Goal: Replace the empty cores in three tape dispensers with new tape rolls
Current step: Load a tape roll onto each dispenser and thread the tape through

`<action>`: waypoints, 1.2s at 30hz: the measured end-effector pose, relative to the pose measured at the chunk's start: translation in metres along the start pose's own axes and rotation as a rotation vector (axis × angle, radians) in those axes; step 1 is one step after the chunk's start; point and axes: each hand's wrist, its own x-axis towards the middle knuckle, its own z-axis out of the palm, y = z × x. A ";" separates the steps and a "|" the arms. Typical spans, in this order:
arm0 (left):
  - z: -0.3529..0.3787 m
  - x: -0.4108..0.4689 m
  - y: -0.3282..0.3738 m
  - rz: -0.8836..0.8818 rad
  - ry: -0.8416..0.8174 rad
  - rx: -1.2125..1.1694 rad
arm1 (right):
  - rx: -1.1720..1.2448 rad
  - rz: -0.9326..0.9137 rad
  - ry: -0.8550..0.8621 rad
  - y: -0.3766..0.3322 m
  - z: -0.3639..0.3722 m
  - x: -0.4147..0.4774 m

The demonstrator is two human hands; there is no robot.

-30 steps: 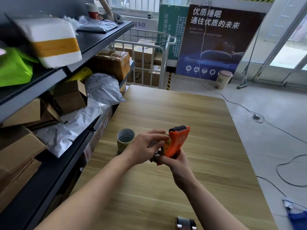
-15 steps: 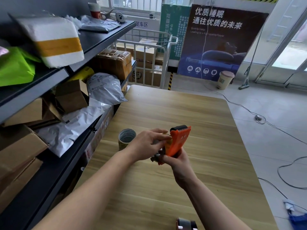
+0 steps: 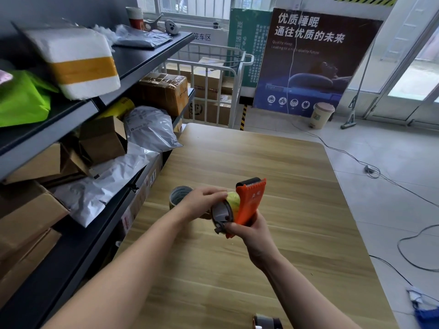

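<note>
Two hands work one dispenser [image 3: 250, 205]. The right hand [image 3: 253, 233] clamps its orange handle from below. The left hand [image 3: 202, 201] curls over the yellowish roll [image 3: 234, 198] beside the grey hub [image 3: 222, 213], just above that grip. Both parts look light and rigid, the plastic smooth. Hold the handle and the roll's rim, clear of the serrated top blade. A spare roll [image 3: 178, 195] stands just beyond the left hand. The handle marking is unreadable; the poster [image 3: 308, 62] reads "Quality sleep".

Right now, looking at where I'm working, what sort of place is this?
Most likely a parcel depot or packing room: black shelves hold cardboard boxes and grey mailer bags, a white cage trolley stands behind, and an orange tape dispenser is held over the wooden table.
</note>
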 end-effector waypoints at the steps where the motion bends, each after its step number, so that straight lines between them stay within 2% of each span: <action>1: -0.001 0.000 0.002 -0.065 -0.018 -0.055 | -0.004 -0.004 -0.002 0.000 0.001 0.000; 3: -0.003 -0.002 0.007 -0.160 -0.061 -0.138 | -0.017 -0.010 0.000 -0.001 0.003 0.000; 5: -0.002 -0.002 0.007 -0.137 -0.041 -0.220 | -0.042 -0.015 0.012 0.001 0.004 0.003; 9: 0.008 0.000 0.000 0.160 0.074 -0.246 | -0.154 -0.043 0.031 0.001 0.004 0.007; 11: 0.013 0.001 -0.004 0.289 0.065 -0.146 | -0.164 -0.054 0.031 -0.001 0.005 0.007; 13: 0.013 0.001 -0.004 0.346 0.033 -0.124 | -0.166 -0.055 0.035 -0.001 0.004 0.006; 15: 0.010 0.003 -0.004 0.291 0.034 -0.196 | -0.186 -0.075 0.060 -0.001 0.004 0.005; 17: 0.005 0.004 -0.004 0.141 0.042 -0.223 | -0.218 -0.108 0.097 0.001 0.003 0.004; 19: 0.002 0.004 -0.002 -0.043 -0.042 -0.178 | -0.229 -0.146 0.114 0.002 0.002 0.004; 21: 0.005 0.000 0.001 -0.115 -0.103 -0.218 | -0.253 -0.177 0.109 0.001 0.002 0.003; 23: 0.007 0.001 -0.002 -0.037 -0.068 -0.296 | -0.265 -0.183 0.090 0.001 0.002 0.003; 26: 0.010 0.003 -0.006 0.106 0.005 -0.294 | -0.271 -0.165 0.048 0.002 -0.002 0.003; 29: 0.010 0.002 -0.008 0.206 -0.070 -0.243 | -0.302 -0.145 0.008 0.002 -0.007 0.004; 33: 0.006 -0.002 -0.003 0.224 -0.120 -0.351 | -0.352 -0.164 -0.057 -0.001 -0.011 0.002; 36: 0.005 -0.001 -0.001 0.202 -0.106 -0.259 | -0.388 -0.192 -0.086 0.001 -0.013 0.000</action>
